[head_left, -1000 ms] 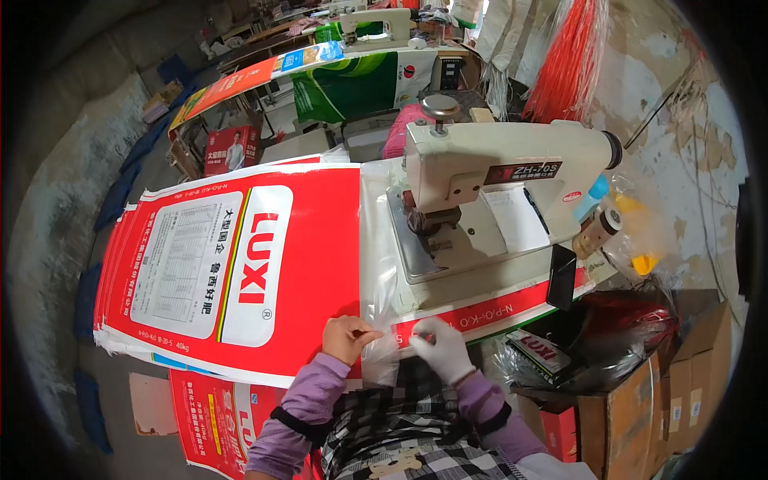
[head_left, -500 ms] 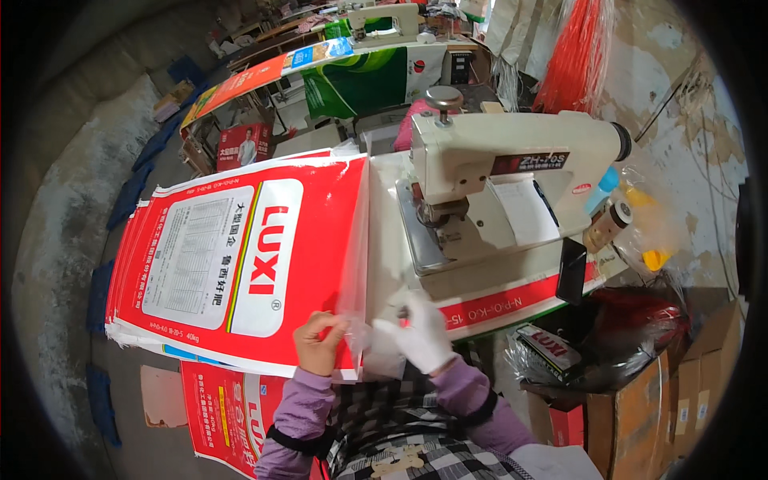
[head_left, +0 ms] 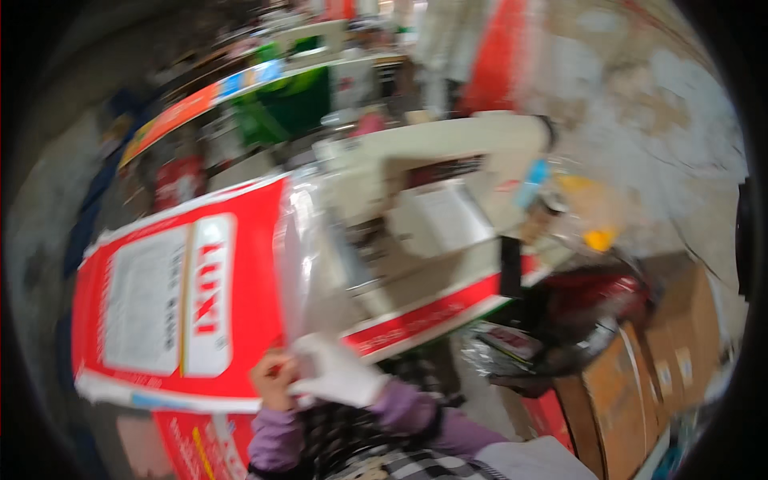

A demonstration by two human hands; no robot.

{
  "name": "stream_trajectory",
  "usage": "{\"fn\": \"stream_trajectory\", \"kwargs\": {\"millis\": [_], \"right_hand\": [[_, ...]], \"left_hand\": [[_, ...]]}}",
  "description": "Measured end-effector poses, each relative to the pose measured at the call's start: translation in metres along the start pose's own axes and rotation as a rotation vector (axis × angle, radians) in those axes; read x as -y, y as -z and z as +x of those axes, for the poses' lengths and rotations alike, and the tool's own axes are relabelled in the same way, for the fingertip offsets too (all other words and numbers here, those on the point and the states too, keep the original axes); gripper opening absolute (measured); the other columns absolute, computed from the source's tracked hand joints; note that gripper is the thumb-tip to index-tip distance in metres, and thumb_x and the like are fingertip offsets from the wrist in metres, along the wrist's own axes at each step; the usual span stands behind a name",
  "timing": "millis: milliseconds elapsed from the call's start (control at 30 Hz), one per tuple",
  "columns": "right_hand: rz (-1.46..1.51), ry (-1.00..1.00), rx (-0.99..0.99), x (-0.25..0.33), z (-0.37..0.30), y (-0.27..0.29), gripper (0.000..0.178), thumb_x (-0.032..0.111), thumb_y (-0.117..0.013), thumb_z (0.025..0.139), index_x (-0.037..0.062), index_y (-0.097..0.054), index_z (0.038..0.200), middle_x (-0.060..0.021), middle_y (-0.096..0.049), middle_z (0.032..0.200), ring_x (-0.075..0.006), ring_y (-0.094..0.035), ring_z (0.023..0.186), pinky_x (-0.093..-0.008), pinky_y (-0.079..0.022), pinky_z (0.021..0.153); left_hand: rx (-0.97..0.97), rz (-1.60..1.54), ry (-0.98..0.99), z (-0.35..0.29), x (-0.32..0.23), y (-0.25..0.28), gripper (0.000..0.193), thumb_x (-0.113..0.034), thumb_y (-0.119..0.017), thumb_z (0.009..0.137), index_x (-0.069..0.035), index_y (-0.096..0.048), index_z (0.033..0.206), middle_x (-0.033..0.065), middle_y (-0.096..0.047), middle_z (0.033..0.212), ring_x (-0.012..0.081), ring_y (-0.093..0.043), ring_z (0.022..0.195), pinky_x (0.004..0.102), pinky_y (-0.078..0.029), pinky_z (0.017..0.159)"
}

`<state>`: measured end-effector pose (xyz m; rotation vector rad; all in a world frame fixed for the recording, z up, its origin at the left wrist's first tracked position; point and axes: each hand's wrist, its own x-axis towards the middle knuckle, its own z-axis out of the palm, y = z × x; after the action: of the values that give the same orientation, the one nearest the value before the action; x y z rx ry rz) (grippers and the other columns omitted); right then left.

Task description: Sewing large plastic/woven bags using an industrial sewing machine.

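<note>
A stack of red and white printed bags [head_left: 258,264] lies at the left, with a clear plastic liner [head_left: 308,256] sticking out along the top bag's right edge. At the near right corner of that bag, my bare left hand [head_left: 274,378] has its fingers curled in, pinching the liner's edge. Close against it, my right hand [head_left: 342,372] in a white glove closes thumb and fingers on the liner's near end. Blur hides the exact fingertips. Just beyond the hands stands a cream industrial sewing machine [head_left: 432,144].
A white notepad [head_left: 452,212] rests on the machine bed, and a dark phone [head_left: 510,266] lies at the table's right edge. Cardboard boxes [head_left: 612,400] and a plastic-wrapped bundle [head_left: 592,296] sit at the right. Another red bag [head_left: 200,444] lies below the stack.
My view has swung right, so the scene shifts left and blurs. My gloved right hand has come in against my left hand at the bag's corner. The liner now stands out more widely.
</note>
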<state>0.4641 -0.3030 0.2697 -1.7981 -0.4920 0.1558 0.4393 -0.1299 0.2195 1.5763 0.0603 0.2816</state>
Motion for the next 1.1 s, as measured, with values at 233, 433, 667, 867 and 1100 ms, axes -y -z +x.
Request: {"fn": "stream_trajectory", "kwargs": {"millis": [233,433,667,867,1100], "right_hand": [[0.256,-0.134,-0.238,-0.021,0.011,-0.032,0.021,0.021,-0.064,0.085,0.0028,-0.054,0.086,-0.0135,-0.054,0.075,-0.0333,-0.058,0.072,-0.0392,-0.047,0.069],[0.024,0.277,-0.159,-0.06,0.011,-0.038,0.013,0.008,-0.064,0.077,0.0015,-0.053,0.08,-0.0117,-0.051,0.087,-0.0293,-0.055,0.086,-0.0388,-0.045,0.076],[-0.06,0.389,0.252,-0.041,-0.013,-0.035,0.023,0.019,-0.061,0.081,0.0078,-0.065,0.101,-0.011,-0.059,0.11,-0.0293,-0.055,0.107,-0.0383,-0.045,0.093],[-0.201,0.561,0.052,-0.023,-0.011,-0.048,0.013,0.014,-0.062,0.082,0.0034,-0.061,0.09,-0.0113,-0.056,0.112,-0.0283,-0.053,0.109,-0.04,-0.043,0.097],[0.123,0.425,0.283,-0.03,-0.003,-0.044,0.011,0.015,-0.059,0.084,0.0052,-0.06,0.078,-0.0081,-0.059,0.086,-0.024,-0.06,0.083,-0.0355,-0.049,0.076]], "left_hand": [[-0.014,-0.053,0.122,0.027,0.03,-0.011,0.027,-0.023,-0.062,0.086,-0.002,-0.061,0.103,0.009,-0.062,0.094,0.0205,-0.057,0.096,0.0365,-0.045,0.092],[0.571,1.252,-0.091,0.021,-0.014,0.011,0.025,-0.022,-0.064,0.082,-0.003,-0.063,0.097,0.0215,-0.066,0.079,0.0412,-0.064,0.072,0.0433,-0.05,0.065],[0.042,0.563,0.079,0.018,-0.013,0.04,0.033,-0.023,-0.056,0.095,0.001,-0.056,0.073,-0.002,-0.044,0.058,0.0088,-0.038,0.055,0.0306,-0.033,0.048],[0.0,0.39,0.093,0.011,-0.032,0.028,0.031,-0.021,-0.062,0.092,0.001,-0.058,0.072,0.0032,-0.046,0.054,0.0066,-0.04,0.053,0.0279,-0.035,0.047],[0.21,0.66,0.011,0.017,-0.035,0.038,0.015,-0.01,-0.06,0.089,0.002,-0.068,0.087,0.0061,-0.062,0.064,0.0111,-0.056,0.061,0.0284,-0.047,0.058]]}}
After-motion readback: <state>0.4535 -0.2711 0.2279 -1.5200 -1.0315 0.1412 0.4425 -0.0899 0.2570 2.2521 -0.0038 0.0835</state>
